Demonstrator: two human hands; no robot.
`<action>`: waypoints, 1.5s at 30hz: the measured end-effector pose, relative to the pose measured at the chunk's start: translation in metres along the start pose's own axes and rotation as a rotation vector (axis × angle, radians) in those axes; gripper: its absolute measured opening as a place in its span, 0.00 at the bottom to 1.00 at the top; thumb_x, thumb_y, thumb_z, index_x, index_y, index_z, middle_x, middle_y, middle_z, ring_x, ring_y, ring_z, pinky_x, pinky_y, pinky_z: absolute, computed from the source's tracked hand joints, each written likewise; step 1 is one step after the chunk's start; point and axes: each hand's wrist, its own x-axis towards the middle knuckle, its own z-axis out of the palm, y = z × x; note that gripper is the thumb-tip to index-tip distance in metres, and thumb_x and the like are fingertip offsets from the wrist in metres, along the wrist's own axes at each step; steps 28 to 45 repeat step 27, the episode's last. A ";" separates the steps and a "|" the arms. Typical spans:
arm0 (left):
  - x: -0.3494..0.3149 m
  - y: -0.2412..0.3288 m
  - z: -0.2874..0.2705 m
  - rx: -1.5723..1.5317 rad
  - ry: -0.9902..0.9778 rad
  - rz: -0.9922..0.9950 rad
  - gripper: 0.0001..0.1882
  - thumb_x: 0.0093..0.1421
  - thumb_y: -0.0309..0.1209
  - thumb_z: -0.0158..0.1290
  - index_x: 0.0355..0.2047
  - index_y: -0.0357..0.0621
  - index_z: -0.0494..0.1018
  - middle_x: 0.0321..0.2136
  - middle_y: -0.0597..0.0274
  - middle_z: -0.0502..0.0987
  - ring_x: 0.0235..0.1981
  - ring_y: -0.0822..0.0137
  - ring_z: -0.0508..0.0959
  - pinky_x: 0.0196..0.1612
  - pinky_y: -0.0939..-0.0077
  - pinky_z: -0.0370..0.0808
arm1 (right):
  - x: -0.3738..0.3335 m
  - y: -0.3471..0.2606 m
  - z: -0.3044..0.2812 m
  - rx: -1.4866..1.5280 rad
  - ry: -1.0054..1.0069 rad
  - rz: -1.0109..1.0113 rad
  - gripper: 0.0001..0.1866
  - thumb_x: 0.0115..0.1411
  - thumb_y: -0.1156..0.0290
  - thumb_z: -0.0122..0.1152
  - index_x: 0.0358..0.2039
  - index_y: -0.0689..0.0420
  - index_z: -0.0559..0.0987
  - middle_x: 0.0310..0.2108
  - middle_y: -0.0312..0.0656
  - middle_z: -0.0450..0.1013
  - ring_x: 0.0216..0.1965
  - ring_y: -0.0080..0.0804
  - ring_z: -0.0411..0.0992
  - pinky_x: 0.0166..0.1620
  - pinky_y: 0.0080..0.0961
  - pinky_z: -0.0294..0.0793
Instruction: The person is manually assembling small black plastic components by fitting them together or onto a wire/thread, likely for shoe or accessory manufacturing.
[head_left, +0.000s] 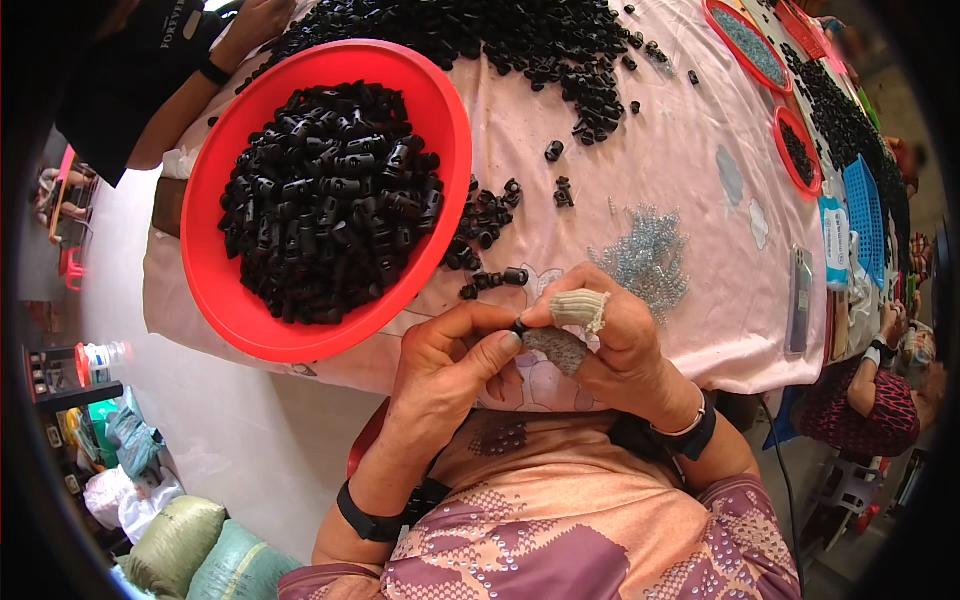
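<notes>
Hands meet over the near table edge, just above the lap. Left hand [455, 365] and right hand [620, 345] both pinch one small black plastic part [518, 326], fingertips pressed together on it from either side. Right hand's thumb and forefinger wear knitted finger covers [578, 308], one pale, one grey.

Part sits between the two hands, near the pink tablecloth [690, 190] edge. Just beyond it a few loose black parts [490, 225] lie on the cloth. Red bowl [235, 300], full of the same black parts, sits left of the hands and overhangs the table edge. Pile of small metal springs [645, 255] lies just beyond the right hand. Big heap of black parts [500, 30] at the far side. Phone [799, 300] lies flat to the right.
</notes>
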 end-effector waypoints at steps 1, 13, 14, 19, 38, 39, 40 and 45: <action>0.000 0.000 0.000 0.004 -0.001 -0.012 0.09 0.63 0.27 0.54 0.42 0.37 0.75 0.28 0.67 0.77 0.25 0.79 0.75 0.29 0.85 0.73 | 0.000 0.000 0.000 -0.015 -0.005 -0.004 0.18 0.47 0.83 0.63 0.41 0.56 0.80 0.34 0.42 0.74 0.35 0.36 0.76 0.37 0.25 0.76; -0.001 0.003 0.002 0.032 0.003 0.086 0.06 0.62 0.26 0.54 0.40 0.40 0.75 0.28 0.74 0.72 0.28 0.83 0.69 0.32 0.87 0.66 | -0.001 -0.006 -0.001 -0.039 -0.028 -0.026 0.20 0.47 0.79 0.68 0.44 0.55 0.79 0.33 0.42 0.72 0.33 0.36 0.76 0.34 0.26 0.75; -0.002 0.004 0.002 0.031 0.003 0.087 0.06 0.62 0.26 0.54 0.40 0.40 0.75 0.28 0.74 0.72 0.28 0.83 0.69 0.32 0.87 0.66 | -0.002 -0.008 -0.001 -0.046 -0.033 -0.020 0.21 0.47 0.77 0.70 0.44 0.56 0.79 0.33 0.42 0.72 0.33 0.37 0.76 0.34 0.27 0.75; -0.004 0.008 0.007 -0.108 0.006 0.032 0.04 0.61 0.25 0.55 0.37 0.38 0.75 0.30 0.74 0.69 0.31 0.84 0.67 0.34 0.86 0.65 | -0.001 -0.010 0.002 -0.189 0.001 -0.075 0.23 0.44 0.66 0.75 0.41 0.59 0.78 0.32 0.44 0.72 0.32 0.39 0.75 0.32 0.30 0.75; -0.004 -0.005 0.007 0.104 -0.002 0.123 0.05 0.60 0.27 0.57 0.36 0.41 0.76 0.32 0.72 0.68 0.32 0.83 0.68 0.37 0.84 0.66 | -0.003 -0.008 0.005 -0.596 -0.014 -0.215 0.20 0.40 0.58 0.72 0.29 0.57 0.77 0.26 0.41 0.69 0.26 0.43 0.70 0.32 0.37 0.68; -0.004 -0.005 0.007 0.104 -0.002 0.123 0.05 0.60 0.27 0.57 0.36 0.41 0.76 0.32 0.72 0.68 0.32 0.83 0.68 0.37 0.84 0.66 | -0.003 -0.008 0.005 -0.596 -0.014 -0.215 0.20 0.40 0.58 0.72 0.29 0.57 0.77 0.26 0.41 0.69 0.26 0.43 0.70 0.32 0.37 0.68; -0.004 -0.005 0.007 0.104 -0.002 0.123 0.05 0.60 0.27 0.57 0.36 0.41 0.76 0.32 0.72 0.68 0.32 0.83 0.68 0.37 0.84 0.66 | -0.003 -0.008 0.005 -0.596 -0.014 -0.215 0.20 0.40 0.58 0.72 0.29 0.57 0.77 0.26 0.41 0.69 0.26 0.43 0.70 0.32 0.37 0.68; -0.004 -0.005 0.007 0.104 -0.002 0.123 0.05 0.60 0.27 0.57 0.36 0.41 0.76 0.32 0.72 0.68 0.32 0.83 0.68 0.37 0.84 0.66 | -0.003 -0.008 0.005 -0.596 -0.014 -0.215 0.20 0.40 0.58 0.72 0.29 0.57 0.77 0.26 0.41 0.69 0.26 0.43 0.70 0.32 0.37 0.68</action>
